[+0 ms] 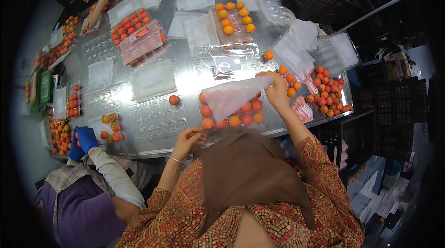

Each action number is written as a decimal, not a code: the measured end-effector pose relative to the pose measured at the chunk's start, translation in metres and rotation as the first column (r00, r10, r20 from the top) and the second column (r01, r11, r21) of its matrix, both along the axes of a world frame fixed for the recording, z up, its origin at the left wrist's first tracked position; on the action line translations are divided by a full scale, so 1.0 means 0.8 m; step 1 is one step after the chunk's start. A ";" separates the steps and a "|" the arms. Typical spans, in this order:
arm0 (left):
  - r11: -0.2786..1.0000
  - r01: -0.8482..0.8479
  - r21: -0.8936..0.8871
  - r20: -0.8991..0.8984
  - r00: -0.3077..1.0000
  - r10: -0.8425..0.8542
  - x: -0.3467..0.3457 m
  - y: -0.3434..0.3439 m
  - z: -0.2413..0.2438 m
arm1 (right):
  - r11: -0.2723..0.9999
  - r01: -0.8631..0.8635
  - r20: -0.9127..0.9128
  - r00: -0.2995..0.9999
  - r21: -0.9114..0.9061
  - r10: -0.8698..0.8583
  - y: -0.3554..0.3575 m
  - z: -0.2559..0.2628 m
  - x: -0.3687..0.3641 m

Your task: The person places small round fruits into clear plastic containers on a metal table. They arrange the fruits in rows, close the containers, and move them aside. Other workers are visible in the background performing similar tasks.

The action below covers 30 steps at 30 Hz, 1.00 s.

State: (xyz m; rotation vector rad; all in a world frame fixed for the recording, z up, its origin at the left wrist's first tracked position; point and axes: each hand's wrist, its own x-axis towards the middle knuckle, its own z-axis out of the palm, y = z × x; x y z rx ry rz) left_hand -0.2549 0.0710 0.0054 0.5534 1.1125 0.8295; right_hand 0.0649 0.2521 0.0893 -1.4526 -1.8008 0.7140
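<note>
My right hand (277, 89) pinches the corner of a thin white translucent sheet (231, 96). The sheet hangs slanted over a clear plastic tray of round orange-red fruit (247, 119), apparently persimmons or tomatoes, and hides part of them. Nothing shows in my left hand (189, 140), which is held with bent fingers at the table's near edge, left of that tray. Left of the tray lies an unfilled clear plastic tray (156, 117) with one loose orange fruit (174, 100) at its upper right. Beyond the sheet is a clear plastic lid or tray with glare on it (226, 65).
A fruit pile (326, 89) and printed cards or labels (302, 109) lie right. Stacked white sheets (293, 53) and filled trays (132, 27) cover parts of the metal table (194, 91). A co-worker's blue-gloved hands (83, 140) are at left; other workers' hands appear across the table.
</note>
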 end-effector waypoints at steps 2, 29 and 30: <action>0.999 -0.046 0.016 -0.056 0.997 0.047 0.002 0.005 0.004 | 0.997 0.072 0.056 0.996 -0.006 -0.072 0.033 -0.010 -0.005; 0.928 -0.276 0.249 -0.341 0.872 0.351 0.032 0.011 0.002 | 0.920 -0.365 0.315 0.898 0.144 0.307 -0.110 -0.002 0.013; 0.898 -0.296 0.327 -0.383 0.827 0.412 0.035 0.014 0.006 | 0.929 -0.353 0.350 0.889 0.115 0.295 -0.120 0.004 0.010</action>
